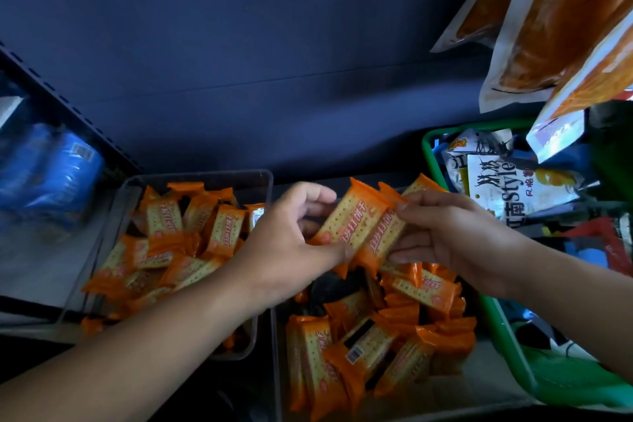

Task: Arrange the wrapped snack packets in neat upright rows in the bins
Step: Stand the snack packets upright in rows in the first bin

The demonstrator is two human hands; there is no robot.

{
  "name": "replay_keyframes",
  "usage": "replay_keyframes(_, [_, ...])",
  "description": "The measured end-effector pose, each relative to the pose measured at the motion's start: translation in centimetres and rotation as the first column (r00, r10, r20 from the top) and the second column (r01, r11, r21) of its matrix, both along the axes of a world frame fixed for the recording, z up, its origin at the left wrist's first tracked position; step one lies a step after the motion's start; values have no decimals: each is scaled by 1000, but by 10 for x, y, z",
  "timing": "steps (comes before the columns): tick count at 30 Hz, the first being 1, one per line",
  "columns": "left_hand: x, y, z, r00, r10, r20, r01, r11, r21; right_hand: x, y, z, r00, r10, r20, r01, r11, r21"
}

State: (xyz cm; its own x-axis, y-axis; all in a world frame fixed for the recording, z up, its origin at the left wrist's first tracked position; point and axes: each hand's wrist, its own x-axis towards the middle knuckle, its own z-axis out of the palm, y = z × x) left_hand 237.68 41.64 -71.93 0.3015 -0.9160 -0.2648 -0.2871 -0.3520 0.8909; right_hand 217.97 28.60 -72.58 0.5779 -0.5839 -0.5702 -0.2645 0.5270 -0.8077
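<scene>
Two clear plastic bins sit side by side on a dark shelf. The left bin [205,178] holds a loose pile of orange cracker packets [164,243]. The right bin [277,353] holds more orange packets [370,349], lying jumbled at different angles. Above the right bin, my left hand [291,236] and my right hand [452,236] together grip a small stack of orange packets [356,223], tilted with their tops toward the back. My left thumb pinches the stack's lower edge; my right fingers curl round its right side.
A green basket [507,346] at the right holds mixed snack bags, one white with black lettering [507,188]. Large orange-and-white pouches [555,27] hang at the top right. Blue packages [54,168] lie on the shelf at the left. A dark blue back wall rises behind.
</scene>
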Motion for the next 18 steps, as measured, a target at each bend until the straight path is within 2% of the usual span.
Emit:
replay_keyframes(3, [0,-7,1,1000,17,-10,-17,999,33,0,-5,-3,999,-36,-9,36,999,-21])
replay_keyframes(9, [6,-12,9,999,36,-41,-37,999,-9,-5,-12,-5,998,-59,-25,58,997,-46])
replay_keyframes(13, [19,-12,22,989,-77,123,73,997,37,-2,-11,-4,998,-43,-49,39,996,-83])
replay_keyframes(18, [17,-9,31,973,-221,59,212,969,124,-9,-8,-2,997,1,-72,-10,992,-128])
